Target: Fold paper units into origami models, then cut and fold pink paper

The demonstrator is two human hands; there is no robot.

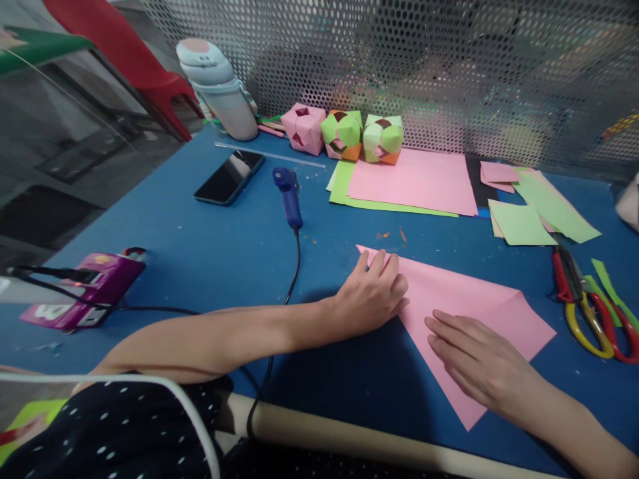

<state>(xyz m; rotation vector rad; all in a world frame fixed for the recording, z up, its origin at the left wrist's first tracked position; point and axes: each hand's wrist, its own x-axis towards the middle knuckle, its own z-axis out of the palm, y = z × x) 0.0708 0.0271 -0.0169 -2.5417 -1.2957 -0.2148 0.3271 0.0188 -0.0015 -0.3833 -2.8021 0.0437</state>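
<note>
- Subject item: one pink paper point(446, 283) is lying on the blue tabletop point(164, 246), directly under the fingers of both hands. A fold is showing in it to the right of the fingers.
- Left hand point(372, 293): the fingers are bending over the paper's narrow far-left corner and are touching it. Whether they are pinching the sheet or only pressing it cannot be told.
- Right hand point(476, 369): the fingers are lying nearly straight and close together, palm down on the paper's near part. They are grasping nothing.
- Step in hand: by judgement, the person is folding or aligning the paper, the left fingers working the corner while the right ones are steadying the sheet.
- Requirement of the next move: in this inspector's judgement, any creasing is calling for matched edges under the left fingers and firm, even pressure, with the right palm preventing slip.
- Surroundings: scissors point(583, 286) are resting to the right of the right fingers; pale green paper squares point(523, 224) are lying beyond those fingers.
- A blue glue gun point(288, 198) is lying beyond and left of the left fingers, and a phone point(229, 178) is lying farther left.
- Three paper cubes point(303, 130) are standing well beyond the left fingers.
</note>
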